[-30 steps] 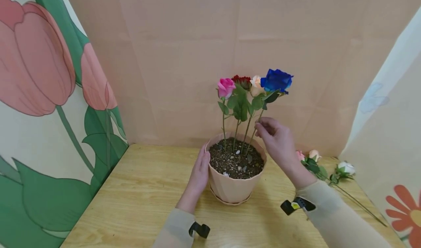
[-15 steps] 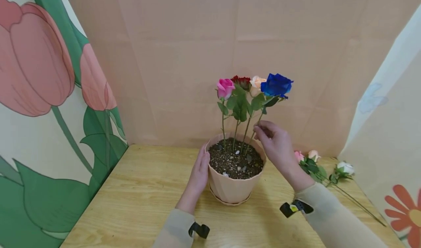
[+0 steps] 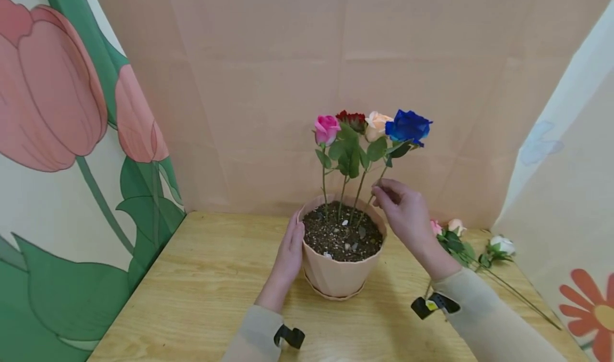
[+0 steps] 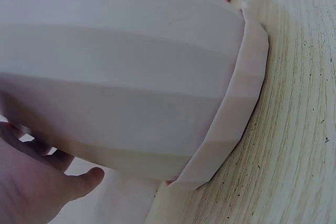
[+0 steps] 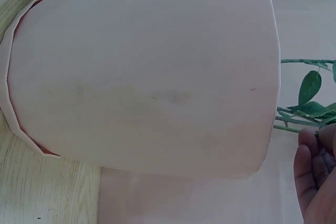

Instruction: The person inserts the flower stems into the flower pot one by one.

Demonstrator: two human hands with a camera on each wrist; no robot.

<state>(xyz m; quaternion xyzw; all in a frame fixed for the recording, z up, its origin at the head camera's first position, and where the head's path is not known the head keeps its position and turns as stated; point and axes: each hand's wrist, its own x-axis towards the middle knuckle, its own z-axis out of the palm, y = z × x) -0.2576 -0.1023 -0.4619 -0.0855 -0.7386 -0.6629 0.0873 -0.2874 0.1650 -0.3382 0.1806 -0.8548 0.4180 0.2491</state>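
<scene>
A pale pink flowerpot full of dark soil stands on its saucer. My left hand rests on the pot's left side; the left wrist view shows the thumb close to the pot wall and the fingers partly behind it. Thumb and fingertips of my right hand pinch the stem of a blue artificial rose, whose lower end is in the soil. Left of it stand a peach rose, a dark red flower and a pink rose, all upright in the soil.
On the wooden table, right of the pot, lie loose flowers: a white rose, a pale pink rose and a pink one, partly behind the right forearm. A pink backdrop rises behind the table.
The blue rose and my right hand have come down slightly, and the bloom has tilted a little to the right. My left hand stays against the pot.
</scene>
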